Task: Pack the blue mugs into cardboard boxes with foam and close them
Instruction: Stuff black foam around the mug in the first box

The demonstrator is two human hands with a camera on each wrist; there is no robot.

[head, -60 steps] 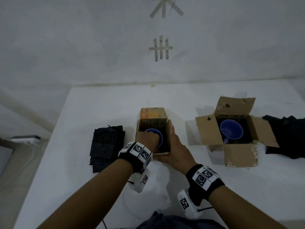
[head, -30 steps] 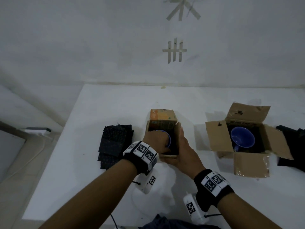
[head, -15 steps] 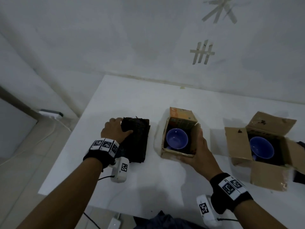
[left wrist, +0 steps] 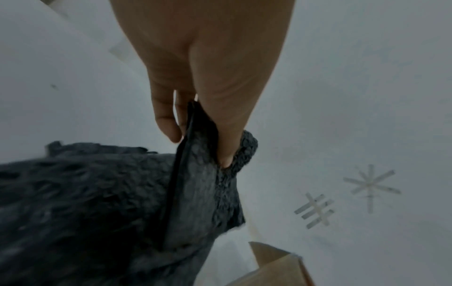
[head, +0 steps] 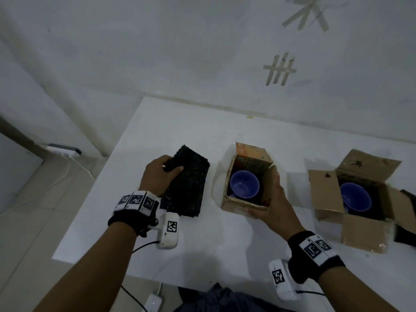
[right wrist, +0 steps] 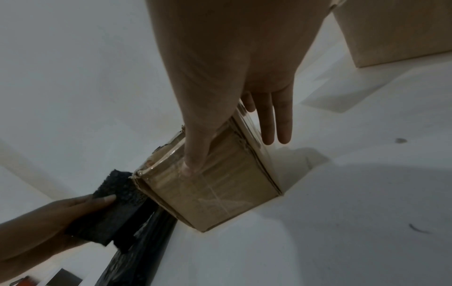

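Fingers (left wrist: 166,123) and thumb of the left hand (head: 157,176) pinch the far left corner of the top black foam sheet (head: 186,176), lifting that corner off the foam stack (head: 180,206) beneath it. The stack lies flat on the white desk (head: 225,251) at its left side, its long axis running from the person toward the wall, tilted slightly right at the far end.

Just right of the foam stands the small cardboard box (head: 243,206), open at the top, its far flap upright. A blue mug (head: 244,184) sits inside, mouth up; its handle seems to point toward the near left corner, though the shadow makes this unsure. The right hand (head: 274,206) holds the box at its near right corner: the thumb presses the near side and the straight fingers (right wrist: 276,120) lie along the right side.

Well apart to the right stands a larger cardboard box (head: 364,230) with all four flaps spread open. A second blue mug (head: 355,197) rests in it, mouth up, on dark padding. More black material (head: 405,237) lies at the desk's right edge, beside this box.
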